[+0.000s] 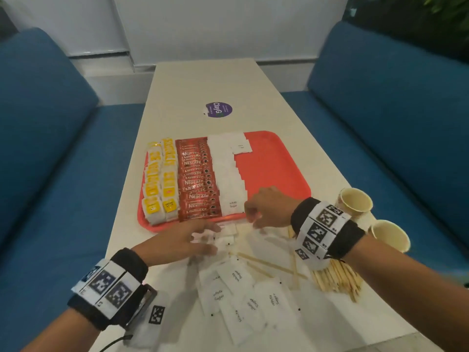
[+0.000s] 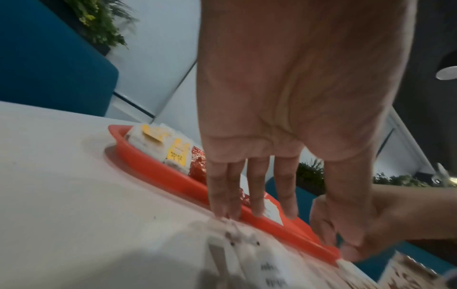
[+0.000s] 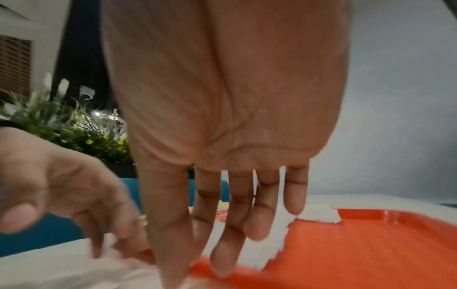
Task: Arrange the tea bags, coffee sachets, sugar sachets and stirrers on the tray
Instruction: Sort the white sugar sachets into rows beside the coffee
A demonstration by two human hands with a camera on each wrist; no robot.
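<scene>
A red tray [image 1: 274, 168] holds two columns of yellow tea bags [image 1: 160, 184], a column of red coffee sachets [image 1: 198, 179] and a column of white sugar sachets [image 1: 228, 179]. Just in front of its near rim, my left hand [image 1: 210, 237] lies with straight fingers on a few loose sugar sachets [image 1: 225, 232]. My right hand [image 1: 251, 219] points its fingers down at the tray's near rim beside the sugar column, holding nothing I can see. More sugar sachets [image 1: 238, 295] lie scattered on the table. A pile of wooden stirrers [image 1: 337, 278] sits under my right wrist.
Two paper cups [image 1: 355, 201] [image 1: 390, 235] stand right of the tray. A few single stirrers [image 1: 266, 262] lie among the sachets. The tray's right half is bare. A purple sticker [image 1: 218, 109] marks the white table [image 1: 203, 80]. Blue benches flank both sides.
</scene>
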